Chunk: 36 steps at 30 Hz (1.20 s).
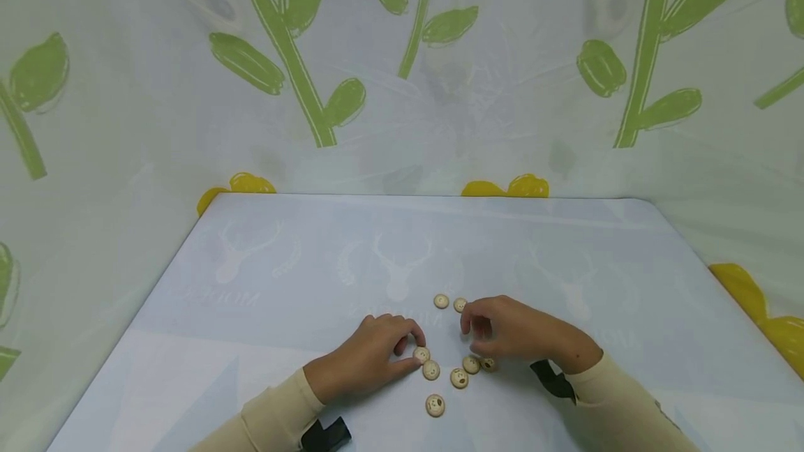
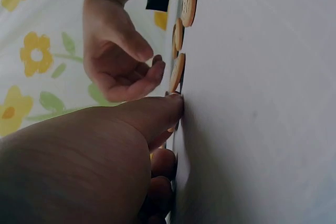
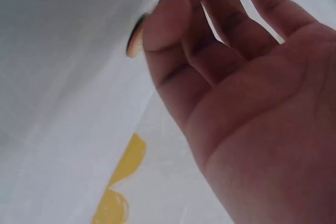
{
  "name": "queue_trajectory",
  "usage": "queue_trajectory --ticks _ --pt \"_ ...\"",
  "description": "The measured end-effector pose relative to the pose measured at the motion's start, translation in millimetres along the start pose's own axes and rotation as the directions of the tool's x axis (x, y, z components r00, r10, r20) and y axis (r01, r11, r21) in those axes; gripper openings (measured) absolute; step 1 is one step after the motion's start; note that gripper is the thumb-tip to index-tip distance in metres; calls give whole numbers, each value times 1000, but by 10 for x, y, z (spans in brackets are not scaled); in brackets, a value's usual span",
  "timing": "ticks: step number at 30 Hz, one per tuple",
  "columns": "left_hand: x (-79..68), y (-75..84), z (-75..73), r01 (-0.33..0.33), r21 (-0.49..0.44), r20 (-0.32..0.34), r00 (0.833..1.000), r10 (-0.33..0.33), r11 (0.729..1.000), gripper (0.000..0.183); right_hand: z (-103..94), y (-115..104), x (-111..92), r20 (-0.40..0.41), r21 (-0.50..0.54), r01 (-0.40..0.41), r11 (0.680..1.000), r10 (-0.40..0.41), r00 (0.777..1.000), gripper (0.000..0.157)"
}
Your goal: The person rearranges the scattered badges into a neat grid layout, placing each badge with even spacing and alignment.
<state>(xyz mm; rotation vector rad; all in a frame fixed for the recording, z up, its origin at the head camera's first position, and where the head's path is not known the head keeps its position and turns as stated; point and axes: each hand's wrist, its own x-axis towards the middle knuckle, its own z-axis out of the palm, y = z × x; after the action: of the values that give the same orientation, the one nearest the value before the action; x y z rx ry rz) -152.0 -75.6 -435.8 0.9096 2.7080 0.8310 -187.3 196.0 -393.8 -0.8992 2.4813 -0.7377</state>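
Note:
My left hand (image 1: 375, 349) pinches the edges of a small round wooden disc (image 1: 421, 354) between thumb and index finger, down on the tabletop. Touching that disc on its near side lies another wooden disc (image 1: 430, 370). Over the table to the right, my right hand (image 1: 518, 330) has loosely bent fingers, its thumb and index finger apart, with no object visible between them. Beneath and beside it are a dark-marked disc (image 1: 488, 364), partly covered by the hand, and a neighbouring disc (image 1: 471, 365). Just past its index finger sits a disc (image 1: 460, 305).
Three more marked discs lie about: one at the far side (image 1: 442, 301), a disc (image 1: 459, 378) between the hands, and a disc (image 1: 435, 405) nearest me. The pale table (image 1: 251, 298) ends before a flower-printed cloth (image 1: 502, 89). Black straps (image 1: 325, 435) sit at both wrists.

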Motion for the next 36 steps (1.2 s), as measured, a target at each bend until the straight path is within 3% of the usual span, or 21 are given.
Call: queue_trajectory --ticks 19,36 --pt "8 -23 -6 6 -1 0 1000 -6 1000 19 10 -63 -14 106 -22 -7 1000 9 994 24" --pt "-5 -4 -6 -5 -4 -2 1000 5 1000 18 65 -96 -12 110 -90 10 996 0 994 25"
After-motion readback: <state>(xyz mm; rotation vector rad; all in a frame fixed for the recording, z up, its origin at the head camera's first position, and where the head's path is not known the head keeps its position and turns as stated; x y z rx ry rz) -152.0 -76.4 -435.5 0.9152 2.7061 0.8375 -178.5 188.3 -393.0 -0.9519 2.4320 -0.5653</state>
